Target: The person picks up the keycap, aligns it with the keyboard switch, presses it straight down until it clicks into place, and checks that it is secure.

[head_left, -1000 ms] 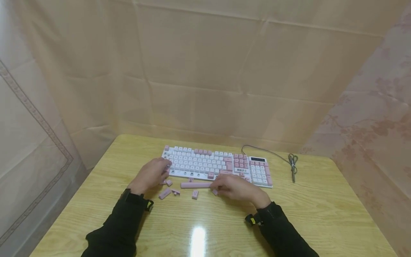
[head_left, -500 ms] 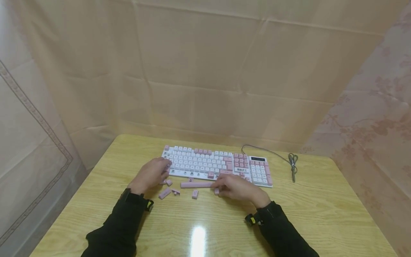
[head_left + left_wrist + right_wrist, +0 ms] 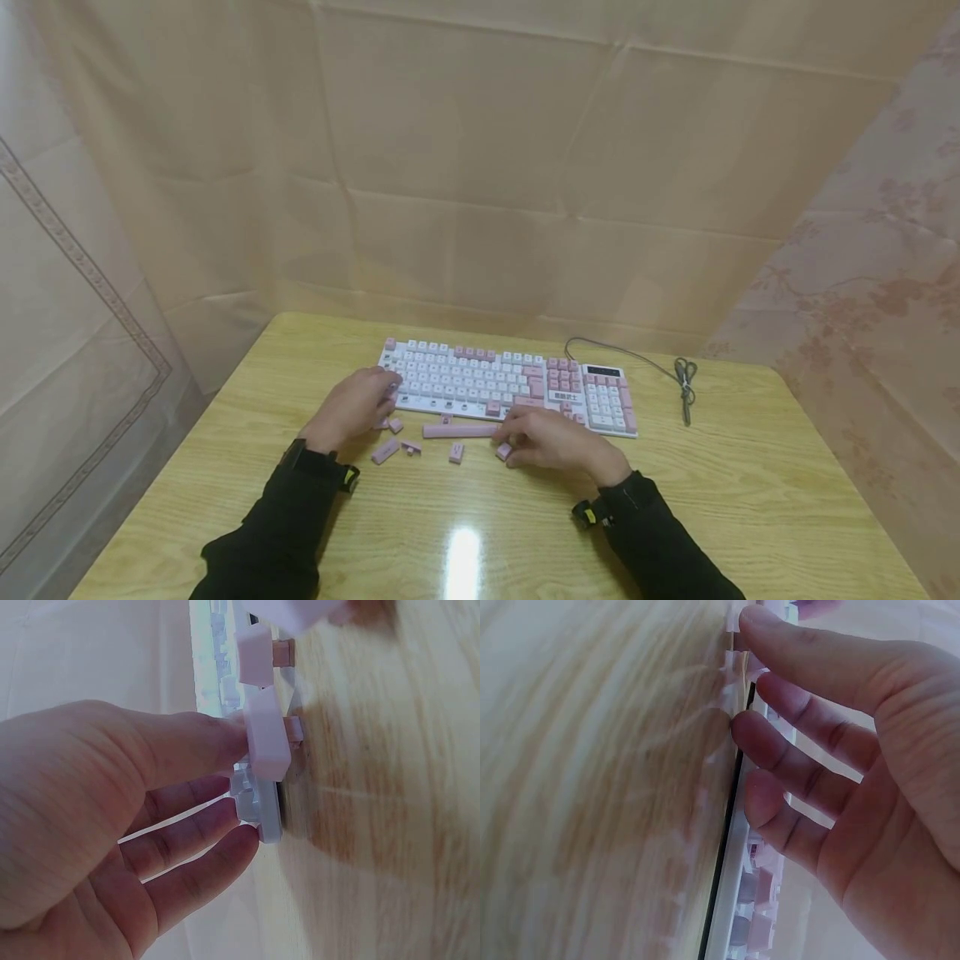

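Observation:
My left hand (image 3: 352,407) holds the left end of a pink and white keyboard (image 3: 465,385). In the left wrist view its fingertips (image 3: 244,840) meet the keyboard's end, while the thumb tip is hidden behind a loose pink keycap (image 3: 267,739). My right hand (image 3: 551,439) is at the keyboard's front, with a small pink keycap (image 3: 503,451) pinched between thumb and index finger. The right end of a long pink space bar (image 3: 459,431) lies against the index finger in the head view. Bare switches (image 3: 442,406) show along the keyboard's bottom row.
Several loose pink keycaps lie before the keyboard, including a wide keycap (image 3: 386,451), an overturned keycap (image 3: 410,447) and an upright-facing keycap (image 3: 456,452). A tied grey cable (image 3: 685,383) runs behind to the right on the wooden table (image 3: 712,500). Fabric (image 3: 487,167) hangs behind.
The small pink keycap at my right hand has turned and shifted slightly between the fingers, and the right thumb has moved a little. My left hand stays on the keyboard's end.

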`<state>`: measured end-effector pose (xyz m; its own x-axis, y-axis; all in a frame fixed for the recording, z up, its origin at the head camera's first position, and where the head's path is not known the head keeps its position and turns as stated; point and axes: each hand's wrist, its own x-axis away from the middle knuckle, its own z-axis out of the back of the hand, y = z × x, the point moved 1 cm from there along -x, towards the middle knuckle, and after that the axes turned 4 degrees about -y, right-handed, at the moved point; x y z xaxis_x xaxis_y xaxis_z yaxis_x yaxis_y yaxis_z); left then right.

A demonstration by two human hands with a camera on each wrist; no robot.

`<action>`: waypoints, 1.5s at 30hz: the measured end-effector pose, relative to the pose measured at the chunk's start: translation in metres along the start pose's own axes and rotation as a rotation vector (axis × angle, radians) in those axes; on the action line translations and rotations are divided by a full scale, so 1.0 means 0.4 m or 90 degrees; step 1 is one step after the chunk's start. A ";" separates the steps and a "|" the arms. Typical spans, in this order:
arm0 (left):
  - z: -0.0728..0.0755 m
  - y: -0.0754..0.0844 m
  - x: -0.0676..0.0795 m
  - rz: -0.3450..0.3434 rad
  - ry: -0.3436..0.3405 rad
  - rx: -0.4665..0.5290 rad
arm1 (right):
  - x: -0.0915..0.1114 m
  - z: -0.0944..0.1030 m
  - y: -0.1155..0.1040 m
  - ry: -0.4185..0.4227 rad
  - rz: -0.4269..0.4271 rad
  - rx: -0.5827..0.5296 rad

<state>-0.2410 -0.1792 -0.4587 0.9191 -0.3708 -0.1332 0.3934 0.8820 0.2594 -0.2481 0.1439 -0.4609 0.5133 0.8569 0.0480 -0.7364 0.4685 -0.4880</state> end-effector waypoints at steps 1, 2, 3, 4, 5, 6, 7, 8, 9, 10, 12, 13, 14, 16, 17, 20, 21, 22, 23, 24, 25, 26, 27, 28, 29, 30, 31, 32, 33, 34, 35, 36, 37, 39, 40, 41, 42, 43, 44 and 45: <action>0.000 0.000 0.001 0.000 0.000 0.001 | 0.000 -0.001 -0.001 -0.001 -0.003 0.003; 0.000 0.001 0.001 0.000 0.000 0.002 | 0.000 -0.001 -0.001 -0.002 -0.006 0.007; 0.000 0.001 0.002 0.001 0.000 0.003 | 0.000 -0.002 -0.002 -0.002 -0.008 0.012; 0.000 0.001 0.002 0.001 0.000 0.004 | 0.000 -0.002 -0.002 -0.003 -0.010 0.018; 0.001 0.001 0.002 0.001 0.000 0.004 | 0.000 -0.002 -0.002 -0.003 -0.013 0.024; 0.001 0.001 0.003 0.001 0.001 0.004 | 0.000 -0.002 -0.002 -0.001 -0.015 0.028; 0.001 0.001 0.002 0.000 0.002 0.003 | 0.000 -0.003 -0.002 0.000 -0.017 0.031; 0.001 0.001 0.002 -0.001 0.003 0.002 | 0.000 -0.003 -0.002 0.001 -0.018 0.034; 0.000 0.000 0.002 -0.001 0.005 0.002 | -0.001 -0.003 -0.001 0.004 -0.019 0.036; 0.001 0.001 0.002 -0.001 0.007 0.001 | -0.001 -0.003 -0.001 0.005 -0.021 0.038; 0.001 0.001 0.001 -0.001 0.008 0.002 | -0.001 -0.003 -0.001 0.007 -0.026 0.039; 0.001 0.001 0.001 -0.001 0.008 0.003 | -0.001 -0.004 -0.001 0.007 -0.028 0.038; 0.002 0.001 0.001 -0.001 0.008 0.004 | -0.001 -0.004 -0.001 0.008 -0.031 0.038; 0.002 0.002 0.001 0.000 0.005 0.006 | -0.001 -0.004 -0.001 0.007 -0.035 0.033; 0.003 0.003 0.001 0.000 0.004 0.007 | 0.000 -0.004 -0.001 0.007 -0.036 0.031; 0.003 0.003 0.001 0.000 0.000 0.007 | 0.001 -0.005 -0.001 0.007 -0.037 0.026; 0.003 0.003 0.001 0.000 -0.001 0.007 | 0.001 -0.005 -0.001 0.007 -0.037 0.026; 0.003 0.003 0.002 0.000 -0.001 0.007 | 0.001 -0.005 -0.001 0.007 -0.036 0.026; 0.003 0.003 0.002 0.000 -0.001 0.007 | 0.001 -0.005 -0.001 0.007 -0.033 0.028; 0.003 0.003 0.002 -0.001 0.000 0.007 | 0.001 -0.005 -0.002 0.008 -0.029 0.030; 0.003 0.002 0.002 -0.002 0.000 0.007 | 0.001 -0.005 -0.002 0.008 -0.026 0.032; 0.002 0.002 0.002 -0.002 0.001 0.007 | 0.000 -0.005 -0.002 0.008 -0.022 0.035; 0.002 0.001 0.002 -0.002 0.001 0.006 | -0.001 -0.005 -0.002 0.008 -0.018 0.036; 0.001 0.000 0.002 -0.001 0.002 0.006 | -0.001 -0.004 -0.002 0.011 -0.015 0.036; 0.001 -0.001 0.002 -0.001 0.003 0.006 | -0.002 -0.004 -0.002 0.014 -0.014 0.033; 0.000 -0.002 0.001 -0.001 0.003 0.006 | -0.003 -0.002 -0.002 0.018 -0.017 0.031; 0.000 -0.003 0.002 0.000 0.003 0.006 | -0.003 0.000 -0.002 0.024 -0.017 0.028; -0.001 -0.003 0.001 0.001 0.003 0.006 | -0.004 0.002 -0.002 0.032 -0.020 0.027; -0.001 -0.004 0.001 0.002 0.003 0.007 | -0.004 0.005 -0.003 0.042 -0.021 0.028; -0.001 -0.004 0.001 0.002 0.002 0.008 | -0.003 0.008 -0.002 0.053 -0.025 0.032; -0.001 -0.003 0.001 0.002 0.001 0.008 | -0.003 0.011 -0.002 0.063 -0.029 0.040; -0.001 -0.003 0.001 0.003 0.000 0.009 | -0.002 0.016 -0.002 0.073 -0.036 0.047; 0.000 -0.002 0.001 0.004 -0.001 0.010 | -0.002 0.020 -0.001 0.085 -0.043 0.054; 0.001 -0.001 0.001 0.005 -0.003 0.011 | -0.003 0.029 0.001 0.107 -0.066 0.071; 0.002 0.000 0.001 0.005 -0.004 0.012 | -0.004 0.034 0.002 0.120 -0.076 0.075; 0.002 0.000 0.001 0.005 -0.003 0.013 | -0.007 0.038 0.004 0.133 -0.085 0.078; 0.002 0.000 0.001 0.005 -0.002 0.013 | -0.010 0.043 0.006 0.144 -0.094 0.080; 0.002 0.000 0.001 0.005 -0.002 0.012 | -0.013 0.046 0.008 0.154 -0.098 0.084; 0.001 0.000 0.001 0.005 -0.002 0.013 | -0.018 0.048 0.010 0.164 -0.100 0.088; -0.001 -0.001 0.001 0.002 0.000 0.015 | -0.023 0.049 0.013 0.173 -0.098 0.094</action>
<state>-0.2407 -0.1797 -0.4592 0.9204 -0.3679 -0.1324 0.3908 0.8763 0.2817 -0.2651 0.1427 -0.4467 0.7070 0.6946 -0.1329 -0.6873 0.6306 -0.3605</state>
